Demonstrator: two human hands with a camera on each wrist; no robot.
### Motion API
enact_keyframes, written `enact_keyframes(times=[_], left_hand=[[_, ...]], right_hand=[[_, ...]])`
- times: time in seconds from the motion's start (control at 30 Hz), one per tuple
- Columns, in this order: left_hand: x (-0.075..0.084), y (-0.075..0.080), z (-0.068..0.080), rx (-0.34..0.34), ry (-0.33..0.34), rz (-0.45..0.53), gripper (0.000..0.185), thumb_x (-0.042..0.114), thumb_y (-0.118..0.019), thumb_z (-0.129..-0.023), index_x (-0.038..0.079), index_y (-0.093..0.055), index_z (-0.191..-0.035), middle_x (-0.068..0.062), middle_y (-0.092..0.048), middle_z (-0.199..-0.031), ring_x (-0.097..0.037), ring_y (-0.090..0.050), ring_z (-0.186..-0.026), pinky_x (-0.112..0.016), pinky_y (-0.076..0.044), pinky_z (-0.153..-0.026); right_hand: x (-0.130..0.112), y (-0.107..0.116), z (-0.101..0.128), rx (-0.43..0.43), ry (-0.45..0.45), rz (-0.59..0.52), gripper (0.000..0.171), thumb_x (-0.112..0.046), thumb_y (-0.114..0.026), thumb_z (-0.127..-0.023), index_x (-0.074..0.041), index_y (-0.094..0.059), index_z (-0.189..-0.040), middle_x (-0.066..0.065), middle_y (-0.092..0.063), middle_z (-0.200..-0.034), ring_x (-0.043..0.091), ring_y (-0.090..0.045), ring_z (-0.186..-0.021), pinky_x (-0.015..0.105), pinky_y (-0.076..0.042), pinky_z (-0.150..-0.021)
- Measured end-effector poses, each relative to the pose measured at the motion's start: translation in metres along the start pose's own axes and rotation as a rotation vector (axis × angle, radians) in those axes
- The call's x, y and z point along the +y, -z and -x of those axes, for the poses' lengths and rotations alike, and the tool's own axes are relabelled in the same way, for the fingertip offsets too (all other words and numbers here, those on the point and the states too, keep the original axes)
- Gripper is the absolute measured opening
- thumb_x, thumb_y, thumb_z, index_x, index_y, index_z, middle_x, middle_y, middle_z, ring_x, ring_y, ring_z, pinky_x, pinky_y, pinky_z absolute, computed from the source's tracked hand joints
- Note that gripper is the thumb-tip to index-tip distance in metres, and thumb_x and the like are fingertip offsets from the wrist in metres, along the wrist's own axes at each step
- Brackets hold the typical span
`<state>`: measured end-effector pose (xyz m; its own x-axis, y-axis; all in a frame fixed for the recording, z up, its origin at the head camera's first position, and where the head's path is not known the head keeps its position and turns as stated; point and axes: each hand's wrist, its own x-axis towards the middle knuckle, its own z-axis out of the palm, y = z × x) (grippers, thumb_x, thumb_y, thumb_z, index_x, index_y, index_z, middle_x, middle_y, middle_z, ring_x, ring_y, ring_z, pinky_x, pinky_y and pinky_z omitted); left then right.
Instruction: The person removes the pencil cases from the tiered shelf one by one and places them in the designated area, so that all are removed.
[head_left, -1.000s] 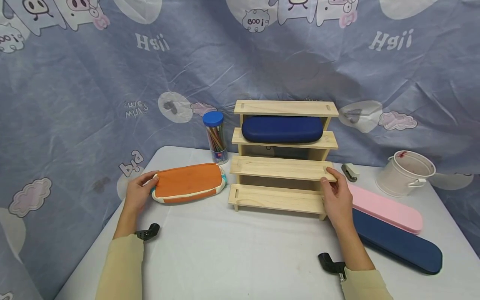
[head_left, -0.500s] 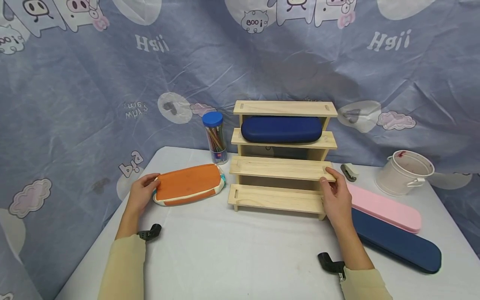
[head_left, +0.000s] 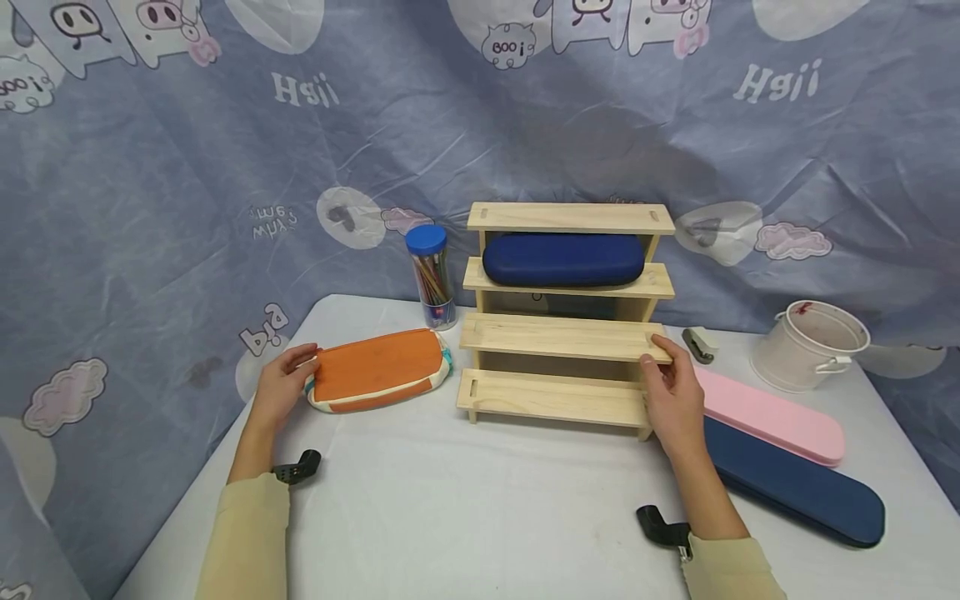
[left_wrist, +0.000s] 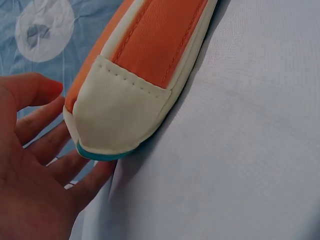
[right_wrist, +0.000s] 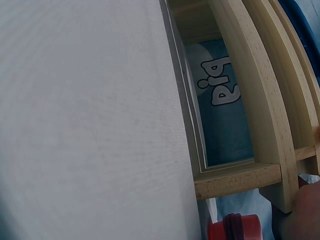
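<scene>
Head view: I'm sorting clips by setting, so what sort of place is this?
Probably a staged tabletop for sorting stationery: a cartoon-print backdrop sheet hangs behind a table holding a wooden tiered shelf, an orange pencil case and a pencil jar.

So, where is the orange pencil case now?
In the head view, the orange pencil case lies on the table's left side, between the left hand and the wooden rack.

Head cam wide; wrist cams close.

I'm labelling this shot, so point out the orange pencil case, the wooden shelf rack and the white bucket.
orange pencil case (head_left: 377, 365): head view, middle of its orange top face.
wooden shelf rack (head_left: 558, 335): head view, middle of the second step from the bottom.
white bucket (head_left: 797, 358): head view, its outer wall.
</scene>
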<state>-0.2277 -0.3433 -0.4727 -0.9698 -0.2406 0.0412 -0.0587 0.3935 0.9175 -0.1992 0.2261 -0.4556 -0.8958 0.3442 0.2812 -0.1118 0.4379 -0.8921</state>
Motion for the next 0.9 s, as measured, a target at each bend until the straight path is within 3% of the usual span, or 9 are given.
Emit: enact_keyframes(times=[0.37, 0.67, 0.9], left_hand=[[0.016, -0.003, 0.002, 0.048, -0.026, -0.074, 0.043, 0.028, -0.056, -0.098, 0.009, -0.053, -0.136, -0.015, -0.051, -0.136, -0.032, -0.047, -0.125, -0.051, -0.037, -0.103], [0.038, -0.009, 0.002, 0.154, -0.062, -0.093, 0.041, 0.031, -0.061, -0.094, 0.012, -0.059, -0.131, -0.012, -0.05, -0.138, -0.031, -0.044, -0.127, -0.051, -0.039, -0.102], [0.053, -0.015, 0.002, 0.125, -0.112, -0.037, 0.042, 0.034, -0.061, -0.095, 0.016, -0.058, -0.133, -0.01, -0.057, -0.129, -0.026, -0.052, -0.12, -0.045, -0.045, -0.097]], right_hand=[[0.002, 0.0, 0.0, -0.008, 0.006, -0.001, 0.044, -0.044, -0.052, -0.097, -0.034, -0.048, -0.14, 0.002, -0.058, -0.127, 0.015, -0.053, -0.109, 0.02, -0.041, -0.084], [0.0, 0.0, 0.001, -0.005, 0.005, 0.008, 0.044, -0.043, -0.052, -0.098, -0.034, -0.048, -0.14, 0.003, -0.057, -0.128, 0.017, -0.053, -0.109, 0.021, -0.041, -0.083], [-0.001, 0.0, 0.001, -0.003, 0.003, 0.012, 0.043, -0.041, -0.053, -0.098, -0.034, -0.048, -0.14, 0.002, -0.058, -0.126, 0.015, -0.053, -0.107, 0.021, -0.041, -0.081]])
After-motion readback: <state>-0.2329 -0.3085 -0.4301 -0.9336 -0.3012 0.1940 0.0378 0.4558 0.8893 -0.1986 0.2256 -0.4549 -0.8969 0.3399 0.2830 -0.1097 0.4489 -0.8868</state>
